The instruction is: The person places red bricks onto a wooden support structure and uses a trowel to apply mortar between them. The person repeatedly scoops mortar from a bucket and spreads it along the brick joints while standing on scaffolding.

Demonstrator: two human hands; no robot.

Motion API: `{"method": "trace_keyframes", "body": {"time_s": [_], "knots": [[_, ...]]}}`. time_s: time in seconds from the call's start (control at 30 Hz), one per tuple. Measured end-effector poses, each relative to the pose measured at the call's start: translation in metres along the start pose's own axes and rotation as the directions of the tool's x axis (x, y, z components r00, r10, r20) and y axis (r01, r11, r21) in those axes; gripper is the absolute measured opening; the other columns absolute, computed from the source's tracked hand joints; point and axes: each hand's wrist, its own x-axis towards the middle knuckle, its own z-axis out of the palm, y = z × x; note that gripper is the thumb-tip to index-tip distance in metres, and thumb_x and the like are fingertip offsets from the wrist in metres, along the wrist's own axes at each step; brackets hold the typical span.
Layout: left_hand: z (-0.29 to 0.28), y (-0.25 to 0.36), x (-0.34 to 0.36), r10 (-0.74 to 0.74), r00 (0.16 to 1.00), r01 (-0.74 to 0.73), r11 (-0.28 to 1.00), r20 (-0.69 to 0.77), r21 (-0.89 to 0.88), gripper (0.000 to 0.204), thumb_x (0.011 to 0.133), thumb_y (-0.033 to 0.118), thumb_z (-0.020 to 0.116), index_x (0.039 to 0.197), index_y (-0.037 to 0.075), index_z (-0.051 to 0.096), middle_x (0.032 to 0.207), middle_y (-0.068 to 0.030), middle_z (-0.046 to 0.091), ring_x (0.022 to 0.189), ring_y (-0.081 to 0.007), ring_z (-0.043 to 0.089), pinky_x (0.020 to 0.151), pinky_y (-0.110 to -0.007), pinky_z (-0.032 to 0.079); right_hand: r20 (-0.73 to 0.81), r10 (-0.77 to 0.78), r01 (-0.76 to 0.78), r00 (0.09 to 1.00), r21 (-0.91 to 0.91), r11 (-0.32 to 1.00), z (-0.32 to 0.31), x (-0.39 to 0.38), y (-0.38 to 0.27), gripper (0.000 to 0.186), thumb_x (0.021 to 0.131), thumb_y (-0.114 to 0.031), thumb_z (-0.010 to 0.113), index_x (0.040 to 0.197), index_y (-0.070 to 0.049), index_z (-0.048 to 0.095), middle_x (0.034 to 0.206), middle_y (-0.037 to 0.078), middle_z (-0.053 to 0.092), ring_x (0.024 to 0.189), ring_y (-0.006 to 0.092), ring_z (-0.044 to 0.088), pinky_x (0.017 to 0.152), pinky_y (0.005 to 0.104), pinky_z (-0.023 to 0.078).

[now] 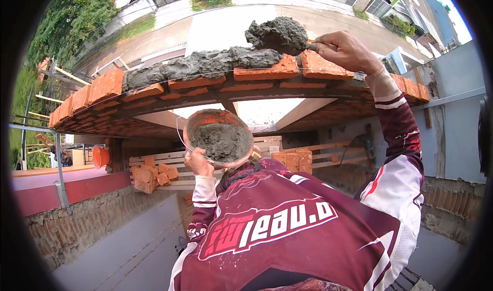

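My left hand (199, 162) grips the rim of an orange bucket (195, 120), which is tilted against my front and holds wet grey mortar (220, 141). Stretched out to the right, my right hand (350, 51) is closed round a trowel handle (327, 46). A thick lump of mortar (277, 33) sits at the trowel's end and hides its blade. It is just above the top of a brick wall (264, 71), at the right end of a rough mortar bed (197, 66). A thin string (179, 78) runs along the wall's near face.
Loose bricks are piled on wooden planks at lower left (149, 175), with another brick stack (294, 160) right of the bucket. A small orange bucket (100, 156) hangs farther left. Beyond the wall, a road (339, 26) lies well below. A grey wall (457, 116) closes the right side.
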Motion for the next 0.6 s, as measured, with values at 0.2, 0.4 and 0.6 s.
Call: {"method": "trace_keyframes", "body": {"time_s": [0.2,0.4,0.6], "knots": [[-0.011,-0.003,0.004,-0.027,0.999,0.027,0.999,-0.028,0.019,0.010,0.064,-0.005,0.056,0.073,0.000,0.056,0.074,0.0010,0.051,0.059,-0.0160,0.046,0.057,-0.032,0.037,-0.208,-0.123,0.025,0.970,-0.422,0.906,0.051,-0.026,0.058,0.020,0.089,-0.023,0.060,0.100,-0.012,0.073,0.084,0.011,0.065,0.077,0.0335,0.066,0.069,0.0462,0.051],[-0.014,0.000,0.001,-0.036,0.999,0.035,0.998,0.022,0.058,0.010,0.065,-0.006,0.053,0.072,0.000,0.056,0.073,0.0015,0.052,0.060,-0.0152,0.049,0.057,-0.030,0.039,-0.259,-0.097,-0.038,0.961,-0.471,0.881,0.032,-0.050,0.067,0.023,0.088,-0.019,0.064,0.108,-0.014,0.074,0.093,0.007,0.066,0.083,0.0298,0.067,0.072,0.0423,0.054],[-0.003,-0.001,0.000,0.044,0.999,-0.045,0.999,0.018,0.017,0.022,0.065,-0.009,0.055,0.084,-0.005,0.065,0.077,0.0000,0.058,0.063,-0.0133,0.053,0.059,-0.029,0.043,-0.356,-0.068,-0.010,0.932,-0.213,0.977,0.012,-0.069,-0.017,0.029,0.085,-0.018,0.065,0.112,-0.012,0.074,0.095,0.008,0.069,0.078,0.0302,0.069,0.068,0.0431,0.054]]}}
